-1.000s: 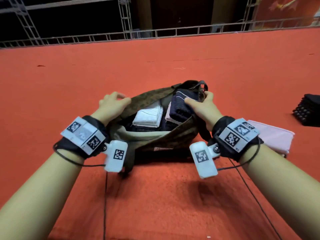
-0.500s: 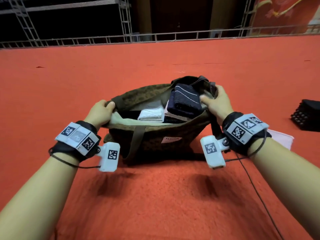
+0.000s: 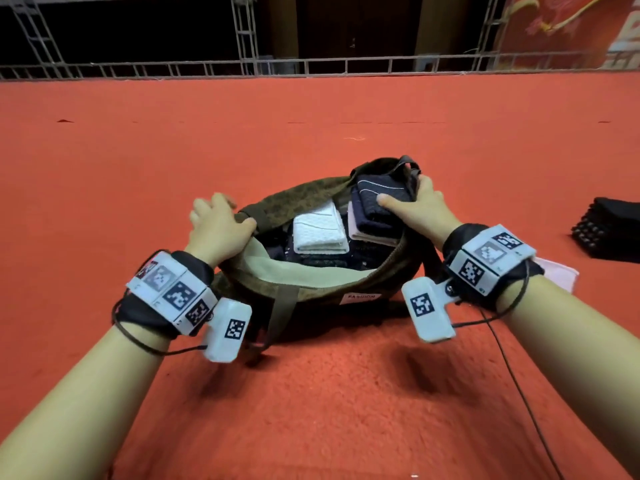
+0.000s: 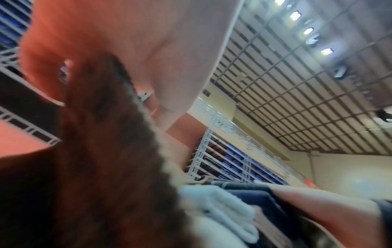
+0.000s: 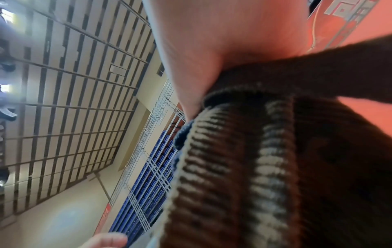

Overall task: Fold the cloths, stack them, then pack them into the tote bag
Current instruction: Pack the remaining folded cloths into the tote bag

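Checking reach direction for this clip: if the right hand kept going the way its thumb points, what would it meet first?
The right hand rests on the tote bag rim, thumb on the navy folded cloth, pointing left. Beyond that, probably the white folded cloth, though depth is uncertain.

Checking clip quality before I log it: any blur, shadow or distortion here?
Head view: mostly sharp, left hand motion-blurred, railing bowed by the wide lens, dark shadow under the tote bag. Left wrist view: smeared throughout. Right wrist view: close bag fabric soft.

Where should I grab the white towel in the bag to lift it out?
Probably pinch the white towel from above at its near folded edge. It lies flat on top in the tote bag, with the navy cloth crowding its right side.
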A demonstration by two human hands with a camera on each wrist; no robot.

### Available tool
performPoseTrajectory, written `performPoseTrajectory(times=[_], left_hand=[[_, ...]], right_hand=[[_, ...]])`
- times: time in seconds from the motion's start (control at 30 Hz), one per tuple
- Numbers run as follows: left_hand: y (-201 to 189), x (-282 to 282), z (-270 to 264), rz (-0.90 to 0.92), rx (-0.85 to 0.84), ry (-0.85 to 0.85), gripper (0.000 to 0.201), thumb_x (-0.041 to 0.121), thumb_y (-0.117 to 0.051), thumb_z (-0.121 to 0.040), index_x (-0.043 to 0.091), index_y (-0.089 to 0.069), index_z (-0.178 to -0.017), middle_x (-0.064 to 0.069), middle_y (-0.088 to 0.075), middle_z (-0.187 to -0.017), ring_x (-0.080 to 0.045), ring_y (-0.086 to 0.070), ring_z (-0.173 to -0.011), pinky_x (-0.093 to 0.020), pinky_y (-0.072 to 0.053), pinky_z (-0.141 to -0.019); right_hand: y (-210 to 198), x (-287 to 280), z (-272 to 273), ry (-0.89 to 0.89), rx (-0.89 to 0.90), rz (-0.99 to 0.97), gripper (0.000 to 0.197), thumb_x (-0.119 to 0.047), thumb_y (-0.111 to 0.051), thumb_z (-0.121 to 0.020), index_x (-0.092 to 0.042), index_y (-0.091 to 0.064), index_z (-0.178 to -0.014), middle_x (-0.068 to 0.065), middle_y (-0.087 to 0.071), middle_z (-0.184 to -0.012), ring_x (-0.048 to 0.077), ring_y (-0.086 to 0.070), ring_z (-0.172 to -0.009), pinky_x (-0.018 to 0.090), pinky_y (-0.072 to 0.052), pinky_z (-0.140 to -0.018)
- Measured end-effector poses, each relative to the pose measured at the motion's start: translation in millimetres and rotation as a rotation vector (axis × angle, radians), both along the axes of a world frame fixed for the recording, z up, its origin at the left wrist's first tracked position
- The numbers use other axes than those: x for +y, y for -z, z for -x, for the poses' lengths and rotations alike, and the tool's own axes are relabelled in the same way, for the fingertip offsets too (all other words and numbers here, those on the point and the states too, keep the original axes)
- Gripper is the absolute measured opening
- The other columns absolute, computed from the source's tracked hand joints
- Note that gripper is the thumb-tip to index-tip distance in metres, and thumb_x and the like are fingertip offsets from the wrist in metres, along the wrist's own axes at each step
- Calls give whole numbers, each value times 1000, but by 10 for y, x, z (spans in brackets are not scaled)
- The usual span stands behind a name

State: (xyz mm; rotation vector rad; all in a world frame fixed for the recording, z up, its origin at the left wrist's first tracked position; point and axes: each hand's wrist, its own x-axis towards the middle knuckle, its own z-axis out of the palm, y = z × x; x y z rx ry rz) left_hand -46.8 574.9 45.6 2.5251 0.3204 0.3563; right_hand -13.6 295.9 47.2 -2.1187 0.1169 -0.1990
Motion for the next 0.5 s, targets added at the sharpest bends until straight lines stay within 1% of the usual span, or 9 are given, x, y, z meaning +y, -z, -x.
performPoseTrajectory(times=[0.03,0.1,0.17,0.23,0.27,0.33,0.37,0.43,0.5], left_hand=[[-55,-111,38,-5,-98,26,33,23,-51,-89,9,-46,-119,-14,-37,-122,-30,-35,-118,-37,-33,-97],[-191,-383,91,97,-189,194,28,21,-49,-91,12,-51,-118,-9,-45,-121,-23,-41,-116,-31,-33,-96],[-283,-692,115,305,-54,402,16,22,-45,-95,15,-54,-106,-3,-54,-106,-17,-52,-99,-29,-40,-84],[-310,-944,95,494,130,474,17,22,-40,-97,13,-52,-90,-6,-53,-97,-20,-52,-83,-28,-41,-71],[-297,-1031,76,558,192,474,20,21,-39,-96,13,-50,-82,-9,-52,-94,-22,-50,-79,-29,-41,-70],[-245,-1146,53,622,259,489,23,18,-37,-94,13,-48,-75,-15,-52,-90,-23,-47,-80,-32,-42,-73],[-218,-1178,61,632,283,492,22,18,-37,-94,12,-52,-79,-17,-56,-90,-23,-49,-81,-31,-44,-74],[-180,-1209,74,634,330,483,25,18,-38,-92,10,-62,-91,-20,-66,-101,-21,-55,-85,-28,-48,-76],[-191,-1219,105,625,352,489,26,14,-37,-93,11,-62,-87,-16,-66,-105,-20,-55,-88,-28,-46,-78]], right_hand=[[-11,7,1,-4,0,0,76,-44,-63,-83,-16,-26,-143,14,-34,-139,29,-40,-128,34,-34,-104],[-23,21,4,-21,10,-33,73,-42,-61,-85,-18,-25,-145,13,-33,-141,28,-40,-127,32,-34,-103],[-29,35,19,-39,28,-94,75,-44,-61,-81,-22,-27,-144,9,-37,-141,28,-44,-124,31,-37,-102],[-50,50,85,-45,32,-149,90,-53,-62,-61,-26,-32,-142,7,-43,-137,27,-49,-120,38,-41,-103],[-25,26,81,-50,33,-169,97,-56,-60,-52,-27,-33,-140,7,-45,-135,26,-49,-120,41,-42,-103],[19,-20,78,-70,37,-176,101,-56,-61,-47,-28,-35,-140,8,-47,-132,24,-50,-120,43,-42,-104],[19,-22,107,-75,45,-158,98,-53,-64,-52,-27,-33,-141,9,-46,-132,23,-50,-118,40,-41,-105],[38,-37,136,-85,50,-89,84,-39,-68,-73,-25,-28,-145,10,-41,-133,23,-49,-115,25,-36,-101],[83,-52,117,-75,51,-45,76,-29,-64,-84,-23,-24,-148,12,-36,-134,25,-46,-118,20,-33,-95]])
